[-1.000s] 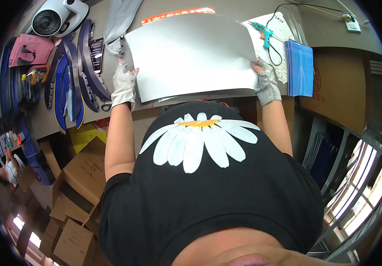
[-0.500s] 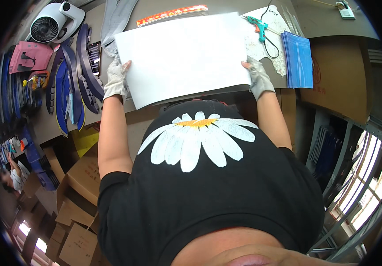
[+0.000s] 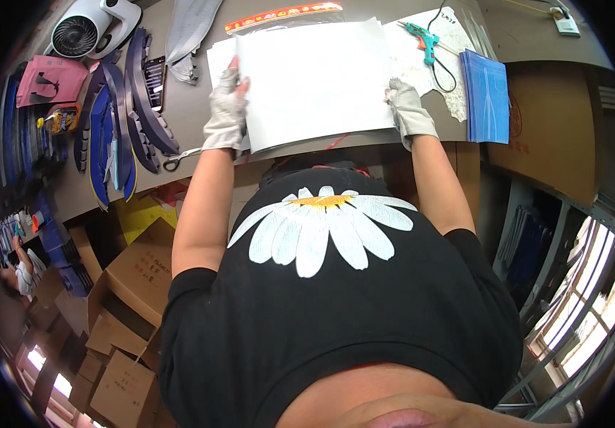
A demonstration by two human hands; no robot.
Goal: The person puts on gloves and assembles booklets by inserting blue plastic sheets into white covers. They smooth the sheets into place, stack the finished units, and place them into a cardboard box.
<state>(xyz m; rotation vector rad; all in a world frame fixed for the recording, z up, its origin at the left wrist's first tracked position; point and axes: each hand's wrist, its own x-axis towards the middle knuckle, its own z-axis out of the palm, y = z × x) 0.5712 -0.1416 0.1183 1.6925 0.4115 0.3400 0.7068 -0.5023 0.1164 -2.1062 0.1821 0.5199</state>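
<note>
A large white sheet (image 3: 318, 85) lies across the near edge of the table, in front of my body. My left hand (image 3: 226, 114), in a pale work glove with bare fingertips, grips its left edge. At the opposite edge my right hand (image 3: 411, 113), gloved likewise, has its fingers closed on the sheet. Another white layer (image 3: 219, 60) shows past the left edge; whether it is a separate sheet is unclear. Scissors (image 3: 173, 162) with dark handles lie left of my left wrist. Behind the sheet is a clear plastic bag with a red-orange strip (image 3: 284, 16).
A teal glue gun (image 3: 427, 44) with its cord rests on white material at the right, near stacked blue packets (image 3: 487, 96). Curved dark-blue pieces (image 3: 143, 100), a phone (image 3: 155, 84), a pink bag (image 3: 50, 80) and a white fan (image 3: 75, 36) occupy the left.
My left hand has moved right, closer to my right hand, and the sheet spans less width. The scissors and the white layer at the left have come into sight.
</note>
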